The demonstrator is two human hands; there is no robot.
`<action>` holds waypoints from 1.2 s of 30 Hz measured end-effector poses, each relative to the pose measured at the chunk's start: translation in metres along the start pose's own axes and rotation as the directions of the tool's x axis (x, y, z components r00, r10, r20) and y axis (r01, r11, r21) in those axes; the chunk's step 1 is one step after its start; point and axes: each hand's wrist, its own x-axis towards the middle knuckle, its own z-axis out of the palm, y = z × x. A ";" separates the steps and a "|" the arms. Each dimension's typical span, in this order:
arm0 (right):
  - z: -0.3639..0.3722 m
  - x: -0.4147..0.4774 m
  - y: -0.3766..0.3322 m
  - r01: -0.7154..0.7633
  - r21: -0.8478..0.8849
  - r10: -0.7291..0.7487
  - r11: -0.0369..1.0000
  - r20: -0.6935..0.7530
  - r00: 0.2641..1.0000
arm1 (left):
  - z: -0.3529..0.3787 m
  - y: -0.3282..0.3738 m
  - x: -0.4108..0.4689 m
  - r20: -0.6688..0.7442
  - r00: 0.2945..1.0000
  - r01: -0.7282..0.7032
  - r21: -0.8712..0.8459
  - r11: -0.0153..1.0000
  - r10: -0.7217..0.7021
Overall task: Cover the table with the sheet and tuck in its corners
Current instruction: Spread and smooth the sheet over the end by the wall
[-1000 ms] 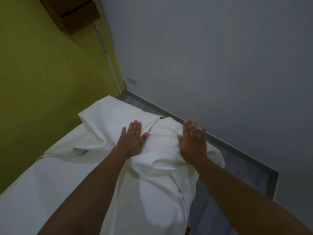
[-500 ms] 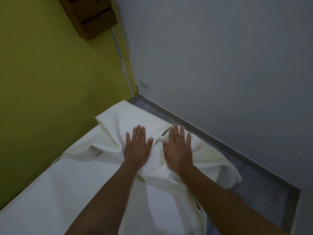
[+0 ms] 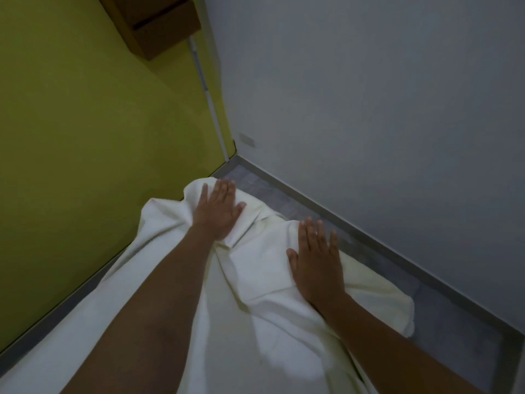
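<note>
A cream-white sheet [image 3: 255, 282] lies rumpled over the far end of the table, which it hides completely. My left hand [image 3: 218, 213] rests flat, palm down, on the bunched far corner of the sheet near the yellow wall. My right hand [image 3: 315, 260] lies flat with fingers spread on the sheet to the right, near the edge where the cloth hangs towards the floor. Folds run between the two hands.
A yellow wall [image 3: 85, 137] runs close along the left of the table and a grey wall [image 3: 369, 109] stands behind it. Grey floor [image 3: 443, 331] shows in the narrow gap on the right. A brown wooden shelf [image 3: 159, 24] hangs high on the yellow wall.
Both hands were side by side on the bunched cloth. My left hand has slid forward to the far corner and my right hand has moved right, spreading the sheet.
</note>
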 end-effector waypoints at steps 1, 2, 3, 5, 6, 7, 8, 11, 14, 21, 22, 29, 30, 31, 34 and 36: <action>0.001 0.000 0.001 -0.001 0.001 0.001 1.000 0.002 1.000 | -0.003 -0.005 0.005 -0.058 0.997 0.055 0.016 0.998 -0.054; 0.002 0.000 0.001 0.001 0.002 -0.001 1.000 -0.001 1.000 | -0.005 -0.008 0.008 -0.132 0.983 0.125 0.000 0.992 -0.124; 0.003 0.000 0.002 0.005 -0.002 -0.005 1.000 -0.003 1.000 | -0.007 -0.010 0.008 -0.197 0.959 0.197 -0.061 0.978 -0.205; 0.003 0.000 0.001 0.012 -0.006 -0.012 1.000 -0.014 1.000 | -0.005 -0.010 0.002 -0.258 0.907 0.274 -0.238 0.932 -0.333; 0.003 0.000 0.001 0.008 -0.002 -0.008 1.000 -0.017 1.000 | -0.002 -0.008 -0.002 -0.273 0.897 0.265 -0.299 0.917 -0.348; 0.002 0.000 0.000 0.005 -0.001 -0.005 1.000 -0.018 1.000 | 0.002 -0.004 -0.009 -0.287 0.897 0.231 -0.342 0.911 -0.335; 0.002 0.001 0.000 0.004 0.002 -0.004 1.000 -0.018 1.000 | 0.007 0.001 -0.018 -0.301 0.903 0.181 -0.380 0.907 -0.306; 0.003 0.002 0.000 0.002 0.022 -0.002 1.000 -0.005 1.000 | 0.019 0.020 -0.051 -0.272 0.938 0.077 -0.440 0.895 -0.214; 0.001 0.001 0.001 0.009 0.040 -0.009 0.999 -0.007 1.000 | 0.027 0.026 -0.055 -0.189 0.965 0.105 -0.366 0.925 -0.184; -0.002 0.002 0.004 0.004 0.077 -0.005 0.997 0.017 1.000 | 0.005 0.009 0.001 0.034 0.997 0.073 -0.170 0.983 -0.069; -0.002 0.004 0.005 0.002 0.078 -0.004 0.997 0.024 1.000 | -0.003 0.008 0.010 0.055 0.998 0.043 -0.133 0.990 -0.036; -0.017 -0.009 0.004 -0.004 0.120 0.004 0.993 0.001 1.000 | -0.019 0.059 -0.009 -0.219 0.937 0.151 -0.445 0.883 -0.270; -0.022 -0.016 0.002 -0.004 0.138 0.003 0.990 0.011 1.000 | -0.009 0.063 -0.020 -0.166 0.951 0.162 -0.459 0.873 -0.263; -0.024 -0.024 0.001 -0.016 0.140 0.011 0.990 0.034 0.999 | 0.001 0.063 -0.027 -0.102 0.968 0.163 -0.441 0.883 -0.230; -0.016 -0.050 0.011 -0.071 0.054 0.066 0.996 0.089 0.994 | 0.015 0.055 -0.026 -0.017 0.986 0.147 -0.360 0.921 -0.164; -0.007 -0.062 0.023 -0.089 0.003 0.088 0.996 0.082 0.993 | 0.010 0.058 -0.022 -0.017 0.986 0.153 -0.325 0.933 -0.167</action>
